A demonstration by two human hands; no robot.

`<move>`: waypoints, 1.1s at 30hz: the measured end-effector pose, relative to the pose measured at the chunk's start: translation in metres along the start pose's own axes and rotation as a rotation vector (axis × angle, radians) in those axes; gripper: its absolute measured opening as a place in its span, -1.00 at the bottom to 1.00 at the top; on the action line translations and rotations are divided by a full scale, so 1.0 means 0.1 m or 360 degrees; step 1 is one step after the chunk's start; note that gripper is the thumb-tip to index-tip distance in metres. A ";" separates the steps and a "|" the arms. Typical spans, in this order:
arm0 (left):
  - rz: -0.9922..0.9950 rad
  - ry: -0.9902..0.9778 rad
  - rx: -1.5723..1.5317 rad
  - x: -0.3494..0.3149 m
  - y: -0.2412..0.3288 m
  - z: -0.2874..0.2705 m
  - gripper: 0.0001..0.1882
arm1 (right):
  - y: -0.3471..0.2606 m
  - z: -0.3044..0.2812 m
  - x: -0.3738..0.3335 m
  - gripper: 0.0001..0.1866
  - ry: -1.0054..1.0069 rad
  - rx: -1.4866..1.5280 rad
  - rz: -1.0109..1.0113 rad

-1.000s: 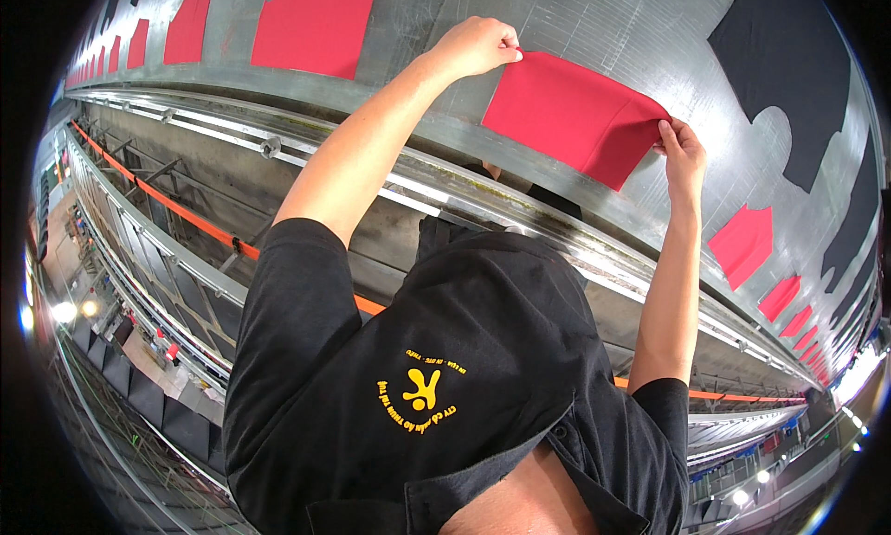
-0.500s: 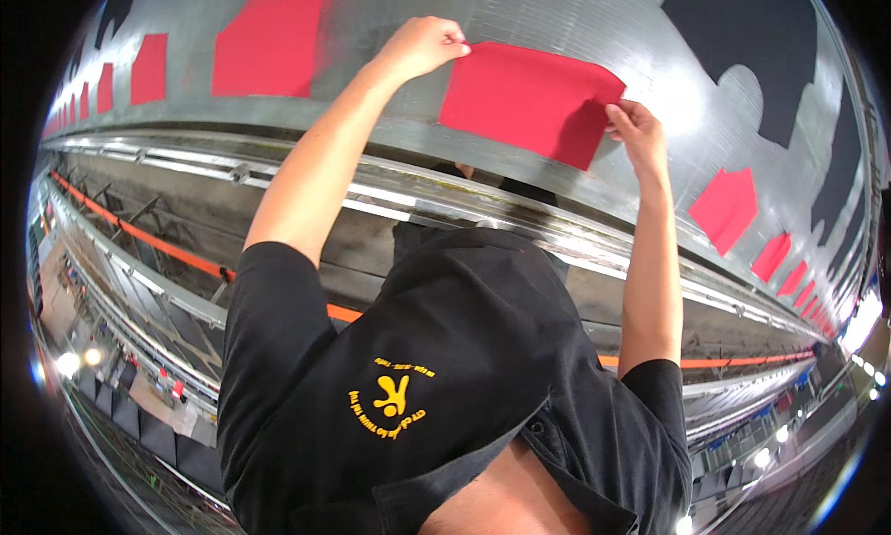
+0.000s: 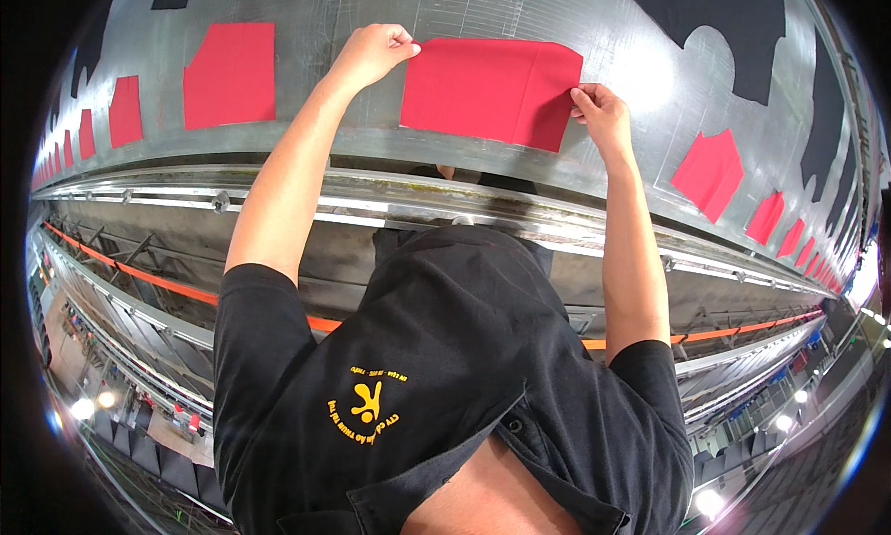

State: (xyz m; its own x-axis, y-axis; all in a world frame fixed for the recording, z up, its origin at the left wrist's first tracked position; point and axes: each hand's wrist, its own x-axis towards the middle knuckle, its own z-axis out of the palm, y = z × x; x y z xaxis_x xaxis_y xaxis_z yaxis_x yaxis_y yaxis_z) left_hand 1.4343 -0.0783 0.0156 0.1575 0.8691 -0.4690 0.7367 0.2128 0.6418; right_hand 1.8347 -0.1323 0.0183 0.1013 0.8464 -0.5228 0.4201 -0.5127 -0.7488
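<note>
1. Head view, hands: the left hand [image 3: 371,54] pinches the upper left corner of the red fabric piece [image 3: 487,90] between thumb and curled fingers, and the right hand [image 3: 601,117] grips its lower right edge the same way. Both arms reach out over the shiny metal table [image 3: 613,48].

2. Head view, the piece: it lies spread on the metal surface between the two hands, with a fold line showing near its right end. A second ago it sat tilted, its right corner dipping toward the table's edge; now its long edges run nearly level and it looks flatter, so I judge the hands are squaring it up into place.

3. Head view, surroundings: other red pieces [image 3: 229,76] lie in a row to the left, apart from the held one, and more [image 3: 710,168] trail off to the right. Black cut pieces [image 3: 715,25] lie farther up the table.
</note>
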 end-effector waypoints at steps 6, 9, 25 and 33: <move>-0.0002 0.0004 0.0002 0.00 0.00 0.00 -0.64 | 0.07 -0.02 0.03 -0.74 -0.0016 -0.0024 -0.0002; 0.0020 0.0028 0.0043 0.00 0.00 0.01 -0.65 | 0.05 -0.02 0.02 -0.73 -0.0021 -0.0006 0.0008; 0.0014 0.0071 0.0075 -0.04 0.04 0.00 -0.67 | 0.03 -0.02 0.03 -0.69 -0.0039 -0.0060 0.0035; 0.0942 0.0582 0.0724 -0.68 0.11 0.77 -0.21 | -0.24 0.00 -0.02 -0.57 0.0041 -0.0172 0.0041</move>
State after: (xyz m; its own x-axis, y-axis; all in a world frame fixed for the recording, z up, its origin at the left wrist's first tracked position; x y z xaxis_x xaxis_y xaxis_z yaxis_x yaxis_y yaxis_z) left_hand 1.4825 -0.1694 0.0078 0.4368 0.8876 0.1463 0.8055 -0.4583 0.3757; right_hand 1.8247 -0.1217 0.0372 0.1358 0.8371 -0.5299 0.5115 -0.5173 -0.6861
